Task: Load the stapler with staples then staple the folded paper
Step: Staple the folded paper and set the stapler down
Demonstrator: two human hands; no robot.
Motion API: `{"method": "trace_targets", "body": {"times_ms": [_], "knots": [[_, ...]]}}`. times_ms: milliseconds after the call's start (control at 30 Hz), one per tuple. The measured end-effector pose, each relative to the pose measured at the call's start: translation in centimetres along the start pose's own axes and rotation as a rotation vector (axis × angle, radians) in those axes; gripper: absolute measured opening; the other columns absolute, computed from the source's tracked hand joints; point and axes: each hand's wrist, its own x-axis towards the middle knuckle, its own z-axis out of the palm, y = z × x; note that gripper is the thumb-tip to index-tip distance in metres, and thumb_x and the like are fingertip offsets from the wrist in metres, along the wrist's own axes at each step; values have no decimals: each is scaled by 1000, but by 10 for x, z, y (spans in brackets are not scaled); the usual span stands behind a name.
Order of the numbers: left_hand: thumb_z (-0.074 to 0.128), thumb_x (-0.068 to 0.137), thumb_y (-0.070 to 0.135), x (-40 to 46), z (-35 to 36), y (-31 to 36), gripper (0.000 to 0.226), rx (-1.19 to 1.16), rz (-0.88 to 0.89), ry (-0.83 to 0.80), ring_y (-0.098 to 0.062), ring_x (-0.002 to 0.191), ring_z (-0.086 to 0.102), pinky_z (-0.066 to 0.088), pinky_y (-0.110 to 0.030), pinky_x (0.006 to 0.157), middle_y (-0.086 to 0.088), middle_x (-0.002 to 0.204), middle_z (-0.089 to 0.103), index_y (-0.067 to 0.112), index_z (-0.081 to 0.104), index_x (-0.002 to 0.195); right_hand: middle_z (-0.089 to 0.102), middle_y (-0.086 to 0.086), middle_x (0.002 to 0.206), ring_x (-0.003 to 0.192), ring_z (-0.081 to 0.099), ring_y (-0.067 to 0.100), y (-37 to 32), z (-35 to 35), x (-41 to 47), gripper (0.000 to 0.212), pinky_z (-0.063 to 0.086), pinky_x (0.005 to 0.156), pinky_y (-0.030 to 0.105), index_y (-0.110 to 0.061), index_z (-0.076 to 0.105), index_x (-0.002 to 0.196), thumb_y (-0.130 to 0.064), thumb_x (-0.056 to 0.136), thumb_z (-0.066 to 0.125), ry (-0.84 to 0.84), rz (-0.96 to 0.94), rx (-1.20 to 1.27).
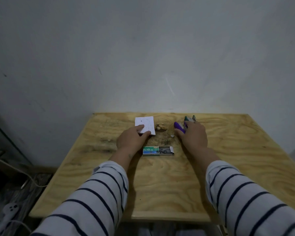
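Note:
A folded white paper lies toward the back of the wooden table. My left hand pinches its near edge, thumb on top. To the right, my right hand is closed around a purple stapler; only its rounded purple end and some metal show past my fingers. A green staple box, its tray slid partly out to the right, lies between my wrists. A small strip of staples rests on the wood just left of my right hand.
A second, green stapler sits behind my right hand near the wall. The table's back edge meets a grey wall. Off the left side, on the floor, are cables and a white power strip.

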Motion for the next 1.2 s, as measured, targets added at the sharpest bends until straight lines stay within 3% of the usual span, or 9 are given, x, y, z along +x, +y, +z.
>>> {"method": "trace_targets", "body": {"times_ms": [67,167,267,367,500,667,967,1200], "knots": [[44,88,63,-3,0,-1,58,-6,2,-20,-25,123,52,45,-34,89,2,140,53,37,44,140,55,12,125,115,46,32,-1,-5,-11,43,45,89,41,-11,57,123,-40,92,53,85,-51,-6],[41,90,59,-10,-1,-2,62,-47,-21,-4,-30,118,55,48,-38,90,-3,138,54,31,31,144,62,9,112,102,53,28,-5,-10,-32,25,48,81,41,-14,63,110,-22,92,48,180,-147,56],[45,90,54,-25,-2,0,49,-114,-26,33,-28,106,60,52,-39,85,-4,126,62,28,41,131,69,7,98,90,58,26,-6,-10,-58,19,51,74,39,-15,65,98,-13,89,48,160,-202,196],[51,88,53,-46,1,1,41,-73,103,34,-23,105,56,50,-37,82,-2,119,60,30,51,122,69,5,98,94,59,23,-5,-11,-78,18,53,79,40,-17,66,99,-14,88,51,118,-196,259],[56,85,56,-67,11,-5,50,106,216,24,-21,122,40,39,-37,92,2,132,49,35,50,130,65,1,108,101,54,19,-1,-5,-93,22,50,84,38,-20,64,108,-23,89,55,47,-266,162],[55,87,53,-75,18,-12,41,69,233,94,-19,119,38,34,-35,91,8,128,49,40,54,126,58,-2,113,104,51,18,-1,6,-98,22,45,84,37,-29,67,108,-25,90,55,38,-384,104],[50,90,49,-78,22,-14,38,78,250,139,-17,116,39,32,-33,89,10,125,51,40,54,126,58,3,121,112,51,22,1,12,-100,30,45,86,38,-24,67,110,-10,86,55,61,-417,97],[52,89,50,-78,21,-13,37,55,255,130,-16,115,39,29,-30,86,9,123,51,41,55,125,63,4,108,106,52,25,4,8,-104,24,44,84,39,-17,64,109,-13,89,52,134,-292,72]]}}
